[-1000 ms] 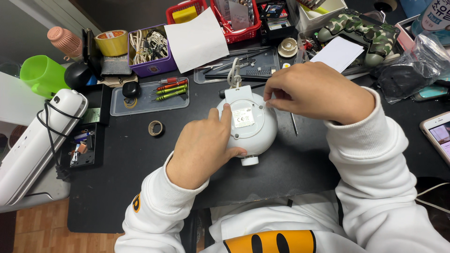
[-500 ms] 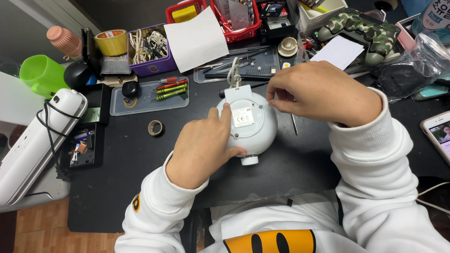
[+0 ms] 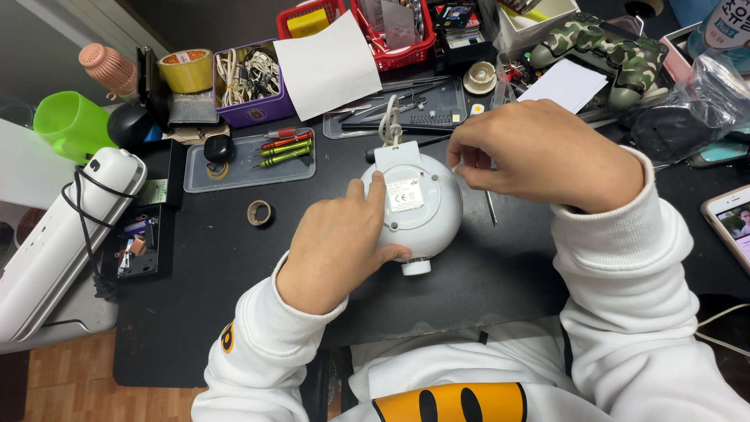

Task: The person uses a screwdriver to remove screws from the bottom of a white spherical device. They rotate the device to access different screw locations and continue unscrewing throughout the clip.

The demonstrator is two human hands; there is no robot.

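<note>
The left hand [image 3: 337, 242] lies cupped over the near left side of a round white device [image 3: 418, 205], fingers spread and pressing it onto the black mat [image 3: 203, 312]. The right hand [image 3: 539, 152] is curled at the device's far right edge, fingertips pinched on something too small to tell. A thin metal tool [image 3: 491, 208] lies just under the right hand, and a tray of screwdrivers [image 3: 250, 160] sits beyond the left hand.
</note>
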